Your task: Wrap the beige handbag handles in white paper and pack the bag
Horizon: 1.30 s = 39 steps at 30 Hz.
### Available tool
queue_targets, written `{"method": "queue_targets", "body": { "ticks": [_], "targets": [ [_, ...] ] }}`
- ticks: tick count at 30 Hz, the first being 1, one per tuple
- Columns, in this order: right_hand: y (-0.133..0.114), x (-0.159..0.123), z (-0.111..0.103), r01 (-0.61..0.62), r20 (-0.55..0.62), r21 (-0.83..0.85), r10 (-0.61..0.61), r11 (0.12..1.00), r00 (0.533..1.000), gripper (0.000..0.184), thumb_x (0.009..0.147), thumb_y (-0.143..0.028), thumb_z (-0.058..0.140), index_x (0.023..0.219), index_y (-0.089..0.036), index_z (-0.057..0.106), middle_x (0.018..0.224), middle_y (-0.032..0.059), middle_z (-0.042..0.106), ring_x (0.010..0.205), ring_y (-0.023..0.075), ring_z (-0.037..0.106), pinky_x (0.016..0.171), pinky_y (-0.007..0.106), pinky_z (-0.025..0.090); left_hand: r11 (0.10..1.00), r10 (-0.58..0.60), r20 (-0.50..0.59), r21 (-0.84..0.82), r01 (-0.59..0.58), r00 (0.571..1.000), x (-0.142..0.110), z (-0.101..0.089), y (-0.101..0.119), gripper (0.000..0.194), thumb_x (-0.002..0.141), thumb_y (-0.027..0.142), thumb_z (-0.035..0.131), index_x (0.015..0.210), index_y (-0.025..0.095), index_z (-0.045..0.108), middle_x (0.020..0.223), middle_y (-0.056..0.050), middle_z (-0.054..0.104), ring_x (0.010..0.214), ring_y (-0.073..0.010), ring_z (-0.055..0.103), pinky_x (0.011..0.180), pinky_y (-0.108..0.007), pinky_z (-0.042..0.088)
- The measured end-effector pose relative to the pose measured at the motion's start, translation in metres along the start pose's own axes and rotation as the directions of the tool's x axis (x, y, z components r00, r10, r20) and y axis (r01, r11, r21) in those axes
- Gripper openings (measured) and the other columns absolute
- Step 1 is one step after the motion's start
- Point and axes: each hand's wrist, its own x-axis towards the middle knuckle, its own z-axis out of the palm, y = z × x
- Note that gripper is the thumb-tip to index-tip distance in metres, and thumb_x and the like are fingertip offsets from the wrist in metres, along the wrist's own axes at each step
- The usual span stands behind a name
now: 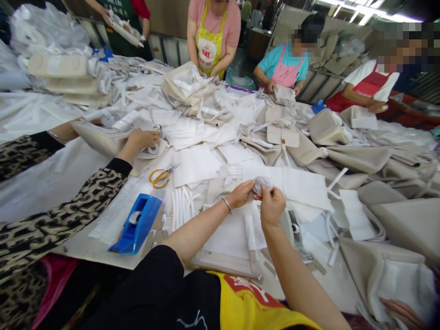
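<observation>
White, one small wrapped coil (pixel 261 184) is gripped between two hands, left (pixel 242 194) and right (pixel 272 205).

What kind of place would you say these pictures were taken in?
Probably a bag workshop or packing line: beige bags are heaped along a shared worktable, several aproned people handle pieces around it, and a blue tape dispenser and scissors lie among white sheets.

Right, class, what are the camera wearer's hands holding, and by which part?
A pale coiled bundle: the left hand holds its left edge, the right hand its lower right side.
</observation>
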Motion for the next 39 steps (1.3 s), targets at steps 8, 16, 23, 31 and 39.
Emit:
{"method": "queue_targets", "body": {
  "ticks": [8, 16, 23, 31, 39],
  "targets": [
    [0.003, 0.015, -0.028, -0.030, 0.432, -0.135, 0.086, 0.990, 0.898, 0.042, 0.065, -0.045, 0.055, 0.094, -0.014, 0.053, 0.082, 0.0057, 0.059, 0.049, 0.0110, 0.054, 0.042, 0.024, 0.047, 0.851, -0.129, 0.077, 0.521, 0.070, 0.989, -0.004, -0.025, 0.019, 0.029, 0.081, 0.043, 0.031, 0.078, 0.016, 0.043, 0.061, 0.001, 0.043, 0.052, -0.0091, 0.040, 0.052, -0.024, 0.034],
    [-0.014, 0.043, -0.041, 0.146, 0.661, -0.283, 0.083, 0.948, 0.746, 0.028, 0.063, -0.038, 0.058, 0.074, -0.012, 0.060, 0.041, -0.0039, 0.049, 0.034, 0.0091, 0.046, 0.032, 0.019, 0.040, 0.730, -0.192, 0.318, 0.679, -0.082, 0.928, 0.002, -0.025, 0.036, 0.030, 0.080, 0.043, 0.033, 0.085, 0.017, 0.046, 0.061, 0.003, 0.043, 0.055, -0.0086, 0.038, 0.053, -0.022, 0.031],
    [0.017, 0.013, -0.016, -0.123, 0.278, -0.009, 0.121, 0.992, 0.953, 0.035, 0.062, -0.043, 0.059, 0.078, -0.012, 0.059, 0.049, -0.0030, 0.052, 0.041, 0.0101, 0.049, 0.038, 0.023, 0.050, 0.904, -0.106, 0.279, 0.427, -0.024, 0.954, 0.002, -0.039, 0.014, 0.034, 0.080, 0.038, 0.036, 0.102, 0.014, 0.048, 0.088, -0.003, 0.050, 0.071, -0.0094, 0.044, 0.064, -0.022, 0.037],
    [0.023, 0.019, -0.019, -0.216, 0.207, 0.060, 0.199, 0.975, 0.958, 0.027, 0.060, -0.040, 0.061, 0.067, -0.014, 0.058, 0.044, -0.0043, 0.050, 0.039, 0.0105, 0.049, 0.039, 0.023, 0.050, 0.923, -0.235, 0.375, 0.377, 0.084, 0.897, -0.002, -0.046, 0.013, 0.031, 0.075, 0.030, 0.049, 0.102, 0.015, 0.046, 0.093, -0.004, 0.053, 0.078, -0.0107, 0.050, 0.076, -0.026, 0.039],
    [0.025, 0.021, -0.011, -0.146, 0.108, -0.102, 0.156, 0.984, 0.982, 0.031, 0.065, -0.045, 0.054, 0.072, -0.015, 0.055, 0.052, 0.0012, 0.057, 0.048, 0.0156, 0.056, 0.046, 0.027, 0.050, 0.823, -0.194, -0.042, 0.536, 0.186, 0.980, -0.004, -0.022, -0.015, 0.013, 0.076, 0.020, 0.037, 0.068, 0.013, 0.046, 0.060, 0.001, 0.052, 0.053, -0.0081, 0.050, 0.055, -0.022, 0.040]
  ]
}}
